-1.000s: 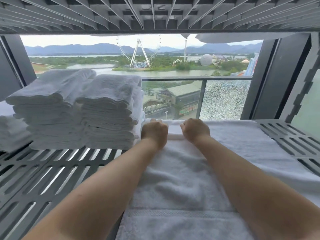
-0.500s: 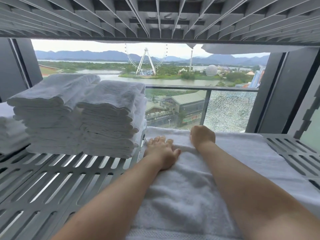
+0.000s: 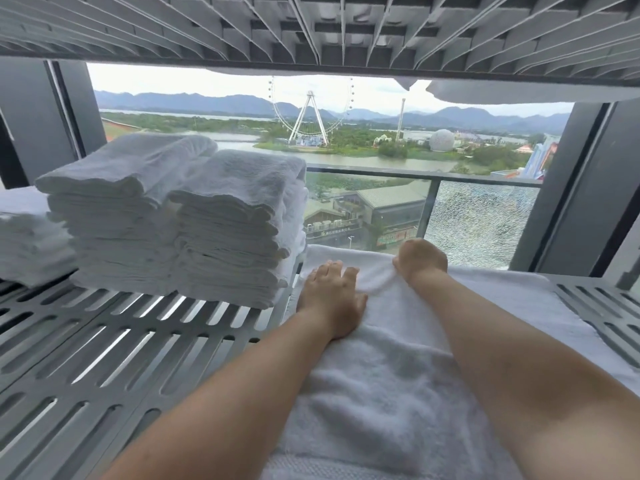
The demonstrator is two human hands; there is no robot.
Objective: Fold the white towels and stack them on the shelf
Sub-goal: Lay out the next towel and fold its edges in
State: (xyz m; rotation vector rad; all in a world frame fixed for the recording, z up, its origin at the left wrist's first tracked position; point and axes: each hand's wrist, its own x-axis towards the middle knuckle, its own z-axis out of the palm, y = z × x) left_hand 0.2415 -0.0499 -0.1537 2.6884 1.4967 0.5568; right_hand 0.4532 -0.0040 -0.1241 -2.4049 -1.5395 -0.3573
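A white towel point(image 3: 391, 386) lies spread along the grey slatted shelf point(image 3: 114, 351), running from the near edge to the far edge by the window. My left hand point(image 3: 330, 299) rests flat on it with fingers spread, palm down. My right hand point(image 3: 420, 259) is closed in a fist, pinching the towel's far edge a little further back and to the right. Two tall stacks of folded white towels point(image 3: 180, 220) stand side by side on the shelf to the left of my hands.
A lower pile of white towels point(image 3: 27, 244) sits at the far left. Another slatted shelf point(image 3: 311, 26) hangs low overhead, with cloth point(image 3: 519, 95) drooping from it. Dark window frames point(image 3: 571, 188) and a glass railing stand behind the shelf. Bare slats show at the right point(image 3: 599, 310).
My left hand has opened from a fist and now lies flat on the towel, slightly nearer to me. My right hand stays closed at the far edge. The camera has tilted down a little.
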